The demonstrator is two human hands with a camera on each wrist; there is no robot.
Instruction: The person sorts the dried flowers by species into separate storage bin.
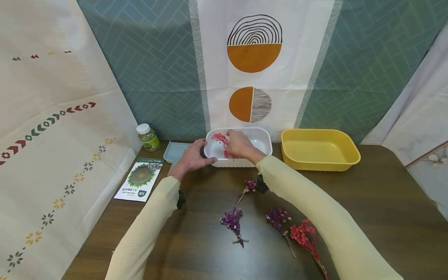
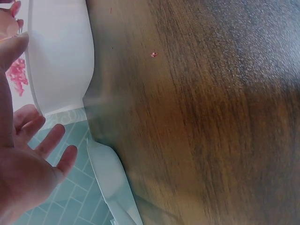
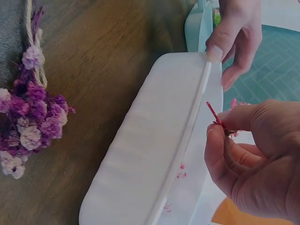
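Observation:
The left hand (image 1: 192,157) holds the left end of a white plastic basin (image 1: 241,162), thumb on its front rim and the other fingers spread at the end wall. Over the basin, the right hand (image 1: 239,144) pinches a sprig of red dried flowers (image 1: 220,137) by its thin stem. The right wrist view shows the stem end (image 3: 213,112) sticking out between thumb and fingertip; the hand partly hides the blossoms. Small red bits (image 3: 181,172) lie inside the basin.
A yellow basin (image 1: 320,165) stands at right. Purple dried-flower bunches (image 1: 232,221) and a red bunch (image 1: 303,235) lie on the dark wooden table (image 1: 196,245). A lidded jar (image 1: 149,139), a seed packet (image 1: 141,179) and a pale blue dustpan-like tray (image 1: 175,151) are at left.

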